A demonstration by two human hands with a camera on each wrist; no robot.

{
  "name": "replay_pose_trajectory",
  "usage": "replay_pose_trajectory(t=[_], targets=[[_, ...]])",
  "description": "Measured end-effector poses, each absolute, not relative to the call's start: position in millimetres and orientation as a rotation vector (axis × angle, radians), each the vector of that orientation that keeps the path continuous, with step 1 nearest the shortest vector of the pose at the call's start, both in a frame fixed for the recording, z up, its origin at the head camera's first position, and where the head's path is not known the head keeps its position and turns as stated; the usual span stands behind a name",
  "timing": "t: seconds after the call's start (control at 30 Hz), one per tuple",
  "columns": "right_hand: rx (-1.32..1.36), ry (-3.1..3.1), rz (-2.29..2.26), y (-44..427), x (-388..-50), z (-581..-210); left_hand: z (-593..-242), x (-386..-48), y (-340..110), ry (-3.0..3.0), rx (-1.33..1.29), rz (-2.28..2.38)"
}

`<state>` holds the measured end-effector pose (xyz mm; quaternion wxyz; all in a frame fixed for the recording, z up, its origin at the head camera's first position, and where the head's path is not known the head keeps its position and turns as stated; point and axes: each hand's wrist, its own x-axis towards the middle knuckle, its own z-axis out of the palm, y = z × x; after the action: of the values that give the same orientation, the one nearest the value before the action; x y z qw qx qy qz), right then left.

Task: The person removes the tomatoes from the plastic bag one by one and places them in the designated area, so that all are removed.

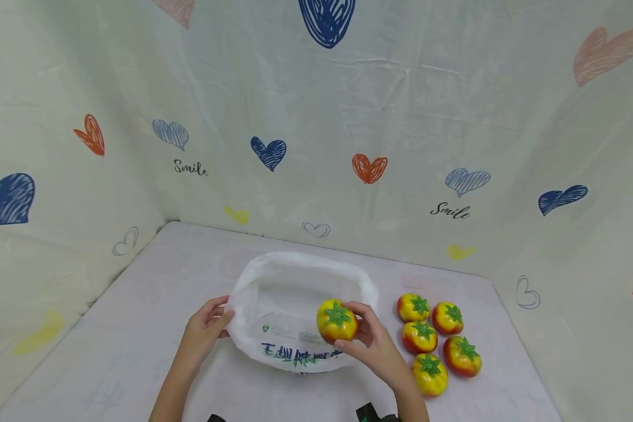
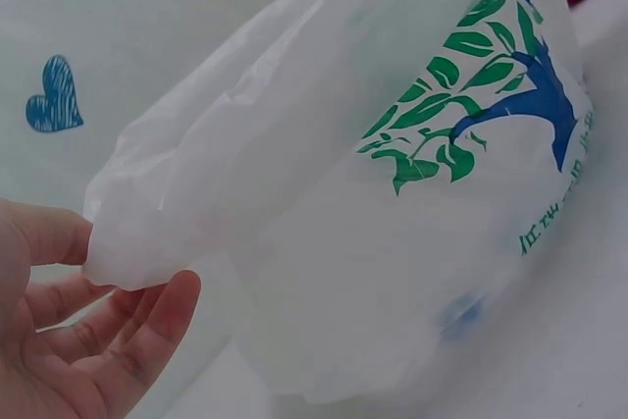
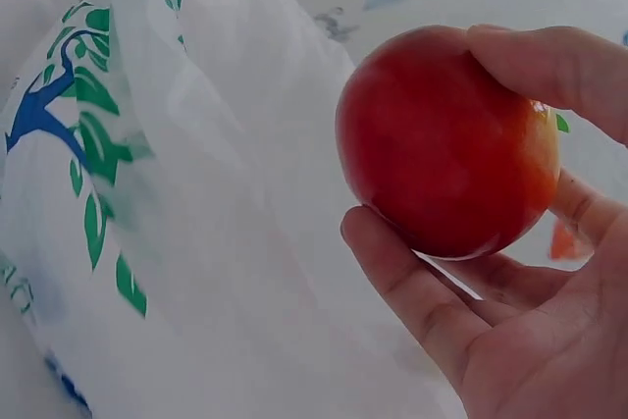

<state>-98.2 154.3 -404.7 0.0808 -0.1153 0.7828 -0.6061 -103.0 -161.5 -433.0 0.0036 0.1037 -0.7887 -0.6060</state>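
A white plastic bag (image 1: 306, 281) stands with its mouth wide on the table, blue and green print on its side. At its left rim, my left hand (image 1: 208, 325) pinches the edge between thumb and fingers; the left wrist view shows the same grip on the bag (image 2: 294, 233). My right hand (image 1: 369, 340) holds a yellow and red tomato (image 1: 337, 322) with a green star-shaped leaf top, over the right part of the bag's mouth. Seen from the right wrist, the tomato (image 3: 446, 144) shows its glossy red underside between thumb and fingers.
Several similar tomatoes (image 1: 419, 337) sit in a cluster on the table to the right of the bag. The pale table (image 1: 137, 322) meets a light cloth backdrop (image 1: 316, 105) printed with hearts at the back and sides. Dark objects (image 1: 369, 412) peek in at the bottom edge.
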Motion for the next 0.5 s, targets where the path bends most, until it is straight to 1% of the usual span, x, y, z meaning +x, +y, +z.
replay_pose_trajectory(t=[0.23, 0.5], targets=[[-0.067, 2.374, -1.951, 174.4, -79.1, -404.2, -433.9, -103.4, -162.5, -2.472, 0.319, -1.906], [0.296, 2.385, -1.913, 200.3, -64.4, -403.2, -434.0, -103.2, -162.5, -2.481, 0.319, -1.896]])
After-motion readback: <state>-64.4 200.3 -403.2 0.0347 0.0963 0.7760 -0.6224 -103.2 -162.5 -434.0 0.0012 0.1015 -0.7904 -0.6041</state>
